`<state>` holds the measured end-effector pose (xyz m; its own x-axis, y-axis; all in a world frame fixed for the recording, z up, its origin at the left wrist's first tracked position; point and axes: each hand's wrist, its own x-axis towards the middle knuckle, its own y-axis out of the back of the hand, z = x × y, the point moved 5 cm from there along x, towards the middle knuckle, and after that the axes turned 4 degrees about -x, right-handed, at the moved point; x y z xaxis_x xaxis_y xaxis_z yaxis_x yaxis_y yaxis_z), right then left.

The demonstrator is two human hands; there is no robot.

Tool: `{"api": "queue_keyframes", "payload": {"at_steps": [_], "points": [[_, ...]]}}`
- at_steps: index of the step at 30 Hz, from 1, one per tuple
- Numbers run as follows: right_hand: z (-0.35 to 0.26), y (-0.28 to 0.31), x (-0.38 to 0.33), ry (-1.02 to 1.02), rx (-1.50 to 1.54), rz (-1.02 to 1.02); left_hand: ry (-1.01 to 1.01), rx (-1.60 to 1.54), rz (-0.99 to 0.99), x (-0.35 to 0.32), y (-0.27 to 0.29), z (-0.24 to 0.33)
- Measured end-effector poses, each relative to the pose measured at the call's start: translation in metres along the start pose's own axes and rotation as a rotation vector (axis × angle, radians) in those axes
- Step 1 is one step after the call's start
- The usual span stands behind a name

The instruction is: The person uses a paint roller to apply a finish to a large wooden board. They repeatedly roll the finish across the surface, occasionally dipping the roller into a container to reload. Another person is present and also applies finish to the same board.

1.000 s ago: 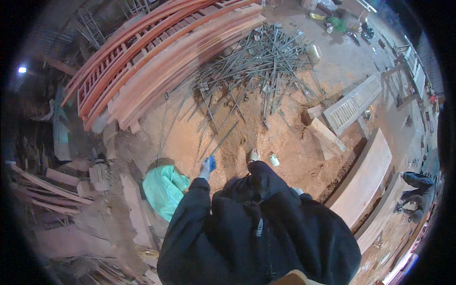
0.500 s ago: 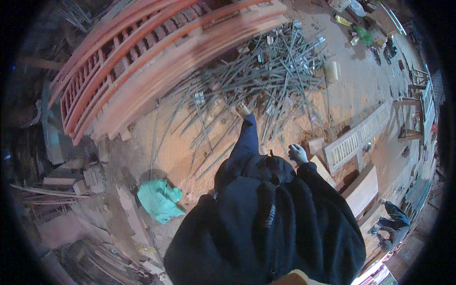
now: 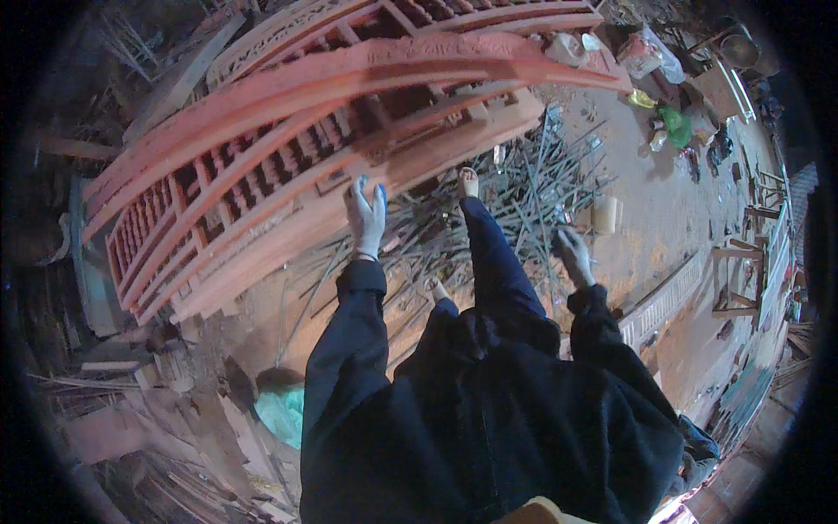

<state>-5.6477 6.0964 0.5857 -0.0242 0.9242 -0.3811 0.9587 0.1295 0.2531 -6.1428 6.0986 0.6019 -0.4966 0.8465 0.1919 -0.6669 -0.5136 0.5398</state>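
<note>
My left hand (image 3: 367,218) reaches forward with its fingers apart and nothing in them. It appears in front of the lower edge of a stack of reddish wooden panels with turned spindles (image 3: 292,166); whether it touches them I cannot tell. On top of the stack lies a long reddish carved board (image 3: 410,57). My right hand (image 3: 574,257) hangs off to the right, holding nothing, fingers stretched out. Below both hands, thin wood strips (image 3: 524,196) lie heaped on the floor, and my feet stand among them.
A green plastic bag (image 3: 281,415) lies to the left. A pale cylinder (image 3: 606,214) stands beyond the strips. At the right are a slatted wooden panel (image 3: 668,301) and a wooden frame (image 3: 738,271). Plastic bags (image 3: 674,127) and scraps lie at the far right.
I have stepped forward, closer to the reddish panels. My left hand has come into view, reaching ahead. My right hand has moved forward and outward, over the strips.
</note>
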Motion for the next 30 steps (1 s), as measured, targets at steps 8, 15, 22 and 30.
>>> {"api": "queue_keyframes", "payload": {"at_steps": [8, 15, 22, 30], "points": [[-0.337, -0.002, 0.378, 0.893, -0.588, 0.300, -0.203, 0.403, -0.009, 0.303, -0.102, 0.120], [-0.377, 0.001, 0.638, 0.617, -0.921, 0.166, 0.148, 0.729, -0.260, 0.420, -0.262, 0.088], [-0.330, 0.036, 0.817, 0.515, -1.287, 0.283, 0.204, 0.849, -0.202, 0.420, -0.294, 0.071], [-0.283, 0.035, 1.004, 0.720, -1.433, 0.209, 0.260, 0.656, -0.208, 0.423, -0.296, 0.048]]}}
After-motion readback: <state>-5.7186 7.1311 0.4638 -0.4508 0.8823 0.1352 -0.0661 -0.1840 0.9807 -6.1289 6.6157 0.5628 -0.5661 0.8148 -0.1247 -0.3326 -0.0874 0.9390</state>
